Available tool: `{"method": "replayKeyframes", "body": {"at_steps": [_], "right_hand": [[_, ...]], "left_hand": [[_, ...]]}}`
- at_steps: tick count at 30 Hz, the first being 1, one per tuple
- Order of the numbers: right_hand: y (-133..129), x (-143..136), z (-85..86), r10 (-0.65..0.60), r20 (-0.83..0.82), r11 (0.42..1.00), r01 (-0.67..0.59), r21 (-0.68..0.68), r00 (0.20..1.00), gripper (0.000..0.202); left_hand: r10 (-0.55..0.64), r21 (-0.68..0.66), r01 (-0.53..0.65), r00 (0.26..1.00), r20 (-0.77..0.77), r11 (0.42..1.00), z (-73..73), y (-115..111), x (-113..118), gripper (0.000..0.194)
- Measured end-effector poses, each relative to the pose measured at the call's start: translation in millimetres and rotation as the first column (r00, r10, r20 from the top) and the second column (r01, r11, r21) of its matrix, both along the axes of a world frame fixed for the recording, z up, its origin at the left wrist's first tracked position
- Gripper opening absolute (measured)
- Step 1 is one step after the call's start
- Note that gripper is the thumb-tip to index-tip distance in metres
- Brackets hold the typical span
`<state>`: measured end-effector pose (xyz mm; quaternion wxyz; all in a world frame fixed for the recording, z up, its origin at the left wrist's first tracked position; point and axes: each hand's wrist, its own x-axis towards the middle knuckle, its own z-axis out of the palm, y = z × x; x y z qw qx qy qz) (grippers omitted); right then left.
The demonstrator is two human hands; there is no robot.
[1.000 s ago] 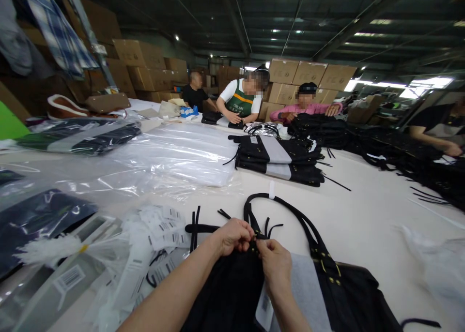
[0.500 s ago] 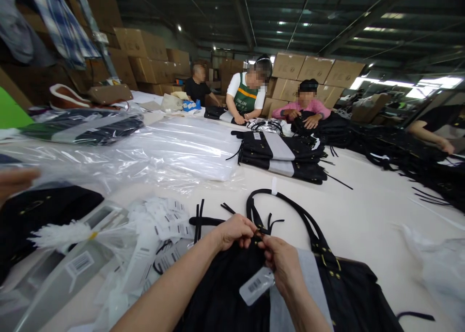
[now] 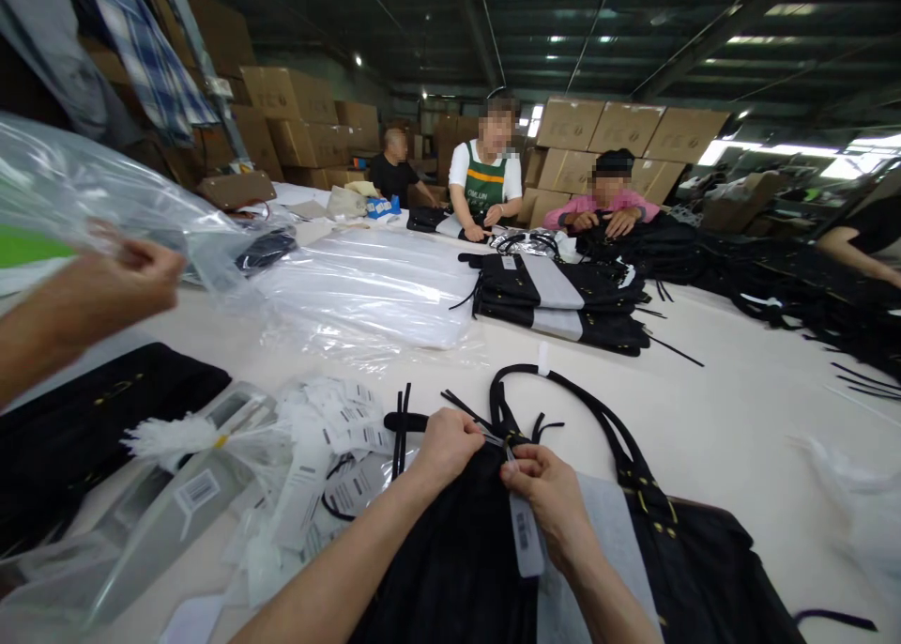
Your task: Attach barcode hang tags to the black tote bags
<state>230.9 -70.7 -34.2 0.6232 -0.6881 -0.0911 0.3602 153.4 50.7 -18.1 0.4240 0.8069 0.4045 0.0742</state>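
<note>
Two bare hands meet over a black bag [image 3: 718, 569] lying on the pale table [image 3: 746, 419], directly below the viewer; clock positions are read around the hands, with 12 at the far side. Left hand [image 3: 450, 442]: thumb and fingers pinched together on a thin pale strip [image 3: 485, 431]. Right hand [image 3: 543, 489]: thumb and fingertips closed on the upper end of a barcoded tag [image 3: 526, 536], which hangs at 5 o'clock in front of the bag. The handle [image 3: 637, 475] arches from 12 round to 3 o'clock, and a grey band [image 3: 616, 531] crosses the bag at 4.

Surroundings: at 9 o'clock, near the left hand, a bundle of tags [image 3: 302, 480]; farther out, a second bag [image 3: 113, 409]. At 10, a co-worker's hand [image 3: 123, 283], slightly blurred, grips a clear sleeve [image 3: 141, 170]. At 11, a pile of plastic sleeves [image 3: 373, 287]. At 1, a stack [image 3: 553, 297] of banded bags. At 2, a heap [image 3: 760, 278] of black bags. At 3, crumpled white plastic [image 3: 855, 494]. Beyond the table, a person in a green apron [image 3: 485, 189] stands at 12, a person in pink [image 3: 637, 203] at 1; cartons [image 3: 626, 132] rise behind them.
</note>
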Motion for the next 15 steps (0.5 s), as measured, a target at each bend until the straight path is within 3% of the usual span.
{"method": "replayKeyframes", "body": {"at_steps": [4, 8, 15], "right_hand": [[-4, -2, 3.5, 0.018, -0.049, 1.0, -0.017, 0.021, 0.999, 0.033], [-7, -3, 1.3, 0.013, -0.098, 0.999, -0.009, 0.039, 0.995, 0.035], [-11, -5, -5.5, 0.004, -0.053, 0.996, 0.0, 0.084, 0.999, 0.032]], "left_hand": [[0.108, 0.01, -0.108, 0.994, -0.007, 0.994, -6.7, -2, 5, 0.007], [0.139, 0.039, -0.139, 0.99, -0.015, 0.99, -8.3, -5, 11, 0.002], [0.142, 0.076, -0.142, 0.99, -0.002, 0.987, -12.1, -9, 19, 0.025]]}}
